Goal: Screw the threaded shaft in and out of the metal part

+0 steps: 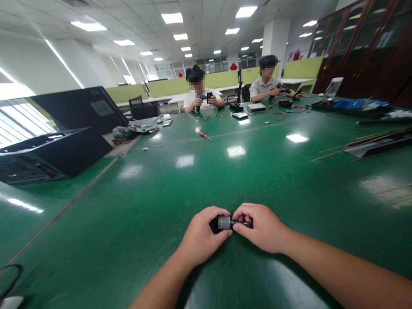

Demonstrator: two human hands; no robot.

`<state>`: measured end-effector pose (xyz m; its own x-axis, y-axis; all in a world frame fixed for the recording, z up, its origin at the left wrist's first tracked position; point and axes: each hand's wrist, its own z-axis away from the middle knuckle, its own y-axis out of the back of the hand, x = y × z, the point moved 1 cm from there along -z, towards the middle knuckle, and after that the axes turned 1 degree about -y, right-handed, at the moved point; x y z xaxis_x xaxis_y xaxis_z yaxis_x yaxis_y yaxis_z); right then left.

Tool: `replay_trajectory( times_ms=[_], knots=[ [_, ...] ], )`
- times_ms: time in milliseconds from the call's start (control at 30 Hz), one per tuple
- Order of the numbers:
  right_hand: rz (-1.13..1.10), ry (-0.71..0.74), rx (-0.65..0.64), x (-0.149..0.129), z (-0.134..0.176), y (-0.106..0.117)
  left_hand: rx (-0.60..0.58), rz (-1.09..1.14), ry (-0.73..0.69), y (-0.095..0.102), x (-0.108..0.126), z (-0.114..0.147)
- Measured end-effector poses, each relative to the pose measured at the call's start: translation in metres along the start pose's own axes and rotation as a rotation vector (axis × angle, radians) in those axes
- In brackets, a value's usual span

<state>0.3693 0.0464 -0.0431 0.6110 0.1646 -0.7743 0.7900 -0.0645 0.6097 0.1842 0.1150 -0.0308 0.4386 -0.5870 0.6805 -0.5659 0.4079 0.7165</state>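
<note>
A small grey metal cylinder (224, 222) with a thin dark shaft on its right side lies low over the green table, near its front edge. My left hand (201, 236) curves round the cylinder, thumb below and fingers above. From the other side, my right hand (262, 227) closes on the shaft, with thumb and fingers near where it meets the cylinder. The shaft's far end shows in the curl of the right hand. Whether the part rests on the table, I cannot tell.
An orange screwdriver (204, 135) lies farther out on the green table (144, 206). A large dark panelled case (74, 150) stands left; thin rods (341, 150) stick out at right. Two people (202, 101) work across the table among tools and small boxes (256, 107).
</note>
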Motion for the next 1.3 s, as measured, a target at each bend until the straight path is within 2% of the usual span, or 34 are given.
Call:
replay_trajectory(
  times_ms=[1300],
  knots=[
    [0.042,0.02,-0.017,0.0004,-0.0005,-0.0002,0.001,-0.018,-0.014,-0.0006,0.0011,-0.001]
  ],
)
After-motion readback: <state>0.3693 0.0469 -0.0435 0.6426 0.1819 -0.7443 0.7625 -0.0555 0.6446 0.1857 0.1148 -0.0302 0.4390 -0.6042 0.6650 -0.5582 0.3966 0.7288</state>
